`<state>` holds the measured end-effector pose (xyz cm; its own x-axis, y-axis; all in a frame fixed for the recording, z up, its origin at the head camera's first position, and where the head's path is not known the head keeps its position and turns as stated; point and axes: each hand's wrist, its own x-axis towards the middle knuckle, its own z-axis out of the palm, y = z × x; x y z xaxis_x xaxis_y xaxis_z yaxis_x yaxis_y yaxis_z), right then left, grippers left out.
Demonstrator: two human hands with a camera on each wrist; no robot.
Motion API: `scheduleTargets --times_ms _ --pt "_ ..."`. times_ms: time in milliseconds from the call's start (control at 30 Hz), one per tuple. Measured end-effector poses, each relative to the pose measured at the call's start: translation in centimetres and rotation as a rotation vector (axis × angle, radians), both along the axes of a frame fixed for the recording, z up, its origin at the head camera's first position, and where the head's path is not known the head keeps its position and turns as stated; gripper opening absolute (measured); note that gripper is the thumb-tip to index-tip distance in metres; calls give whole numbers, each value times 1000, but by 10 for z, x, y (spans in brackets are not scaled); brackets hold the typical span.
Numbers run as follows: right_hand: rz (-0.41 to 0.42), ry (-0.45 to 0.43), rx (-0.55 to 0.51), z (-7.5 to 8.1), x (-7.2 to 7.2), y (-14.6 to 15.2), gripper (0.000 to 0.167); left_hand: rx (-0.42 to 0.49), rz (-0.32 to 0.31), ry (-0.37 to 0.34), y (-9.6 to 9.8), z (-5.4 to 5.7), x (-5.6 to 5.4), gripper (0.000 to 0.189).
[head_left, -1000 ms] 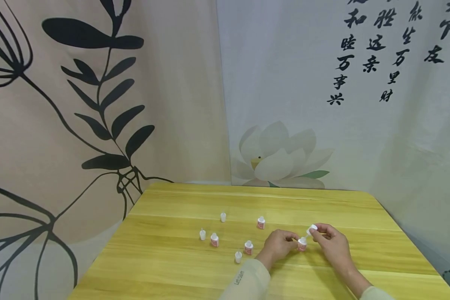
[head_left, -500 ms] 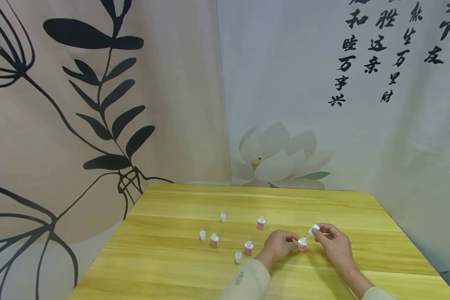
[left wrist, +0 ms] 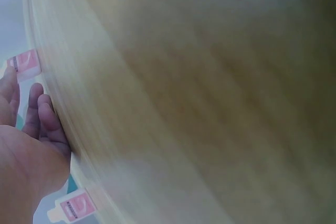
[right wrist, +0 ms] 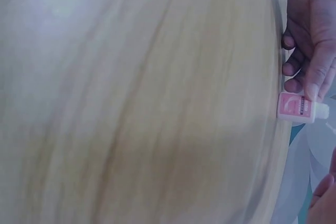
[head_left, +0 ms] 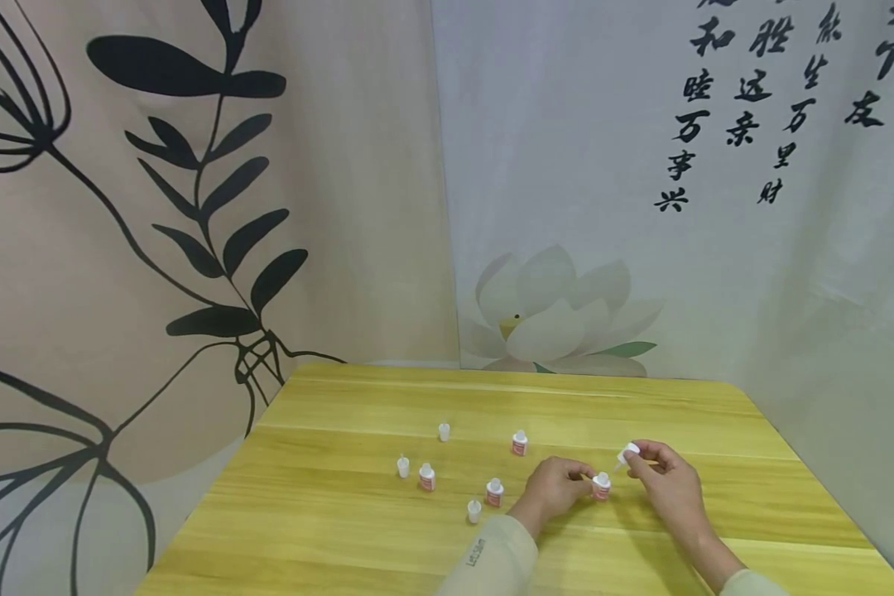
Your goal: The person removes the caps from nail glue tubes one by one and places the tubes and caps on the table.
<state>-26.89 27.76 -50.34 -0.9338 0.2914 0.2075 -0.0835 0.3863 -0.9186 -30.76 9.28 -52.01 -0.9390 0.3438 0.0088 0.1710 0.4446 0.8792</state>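
Note:
A small white bottle (head_left: pixel 601 487) with a pink label stands upright on the table. The thumb and fingers of my left hand (head_left: pixel 557 487) pinch it from the left; the right wrist view shows the same bottle (right wrist: pixel 296 107) under that hand's fingers. Just up and right of its mouth, my right hand (head_left: pixel 669 488) pinches a white cap (head_left: pixel 628 452) between thumb and fingertips. A thin applicator stem points down-left from the cap, its tip apart from the bottle's neck. In the right wrist view only part of the right hand (right wrist: pixel 323 198) shows, and the cap is out of sight.
Left of the hands stand three more such bottles: a back one (head_left: pixel 519 444), a front one (head_left: pixel 494 493) and a left one (head_left: pixel 427 478). White caps lie among them: a far one (head_left: pixel 444 432), a left one (head_left: pixel 403 468) and a near one (head_left: pixel 473 511). All share the wood-grain table (head_left: pixel 328 530).
My right hand has moved slightly right and up with the cap, and its stem has come out of the bottle's mouth. The left hand has kept its grip on the bottle.

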Motion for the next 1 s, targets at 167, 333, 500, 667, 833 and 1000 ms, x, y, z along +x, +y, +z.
scheduleTargets --times_ms 167,333,500,667,833,1000 --pt "6 17 18 1 0 1 48 -3 2 3 0 0 0 9" --pt "-10 39 42 2 -1 4 48 -9 3 -4 0 0 0 10" --pt "-26 29 40 3 -1 6 47 -13 6 5 0 -1 0 9" --pt "-20 28 39 3 -2 6 48 -16 6 8 1 -1 -1 9" --pt "-27 42 25 4 -3 5 47 -19 3 15 1 -1 -1 8" --pt "-36 46 -13 4 -4 4 45 -23 3 18 1 -1 -1 9"
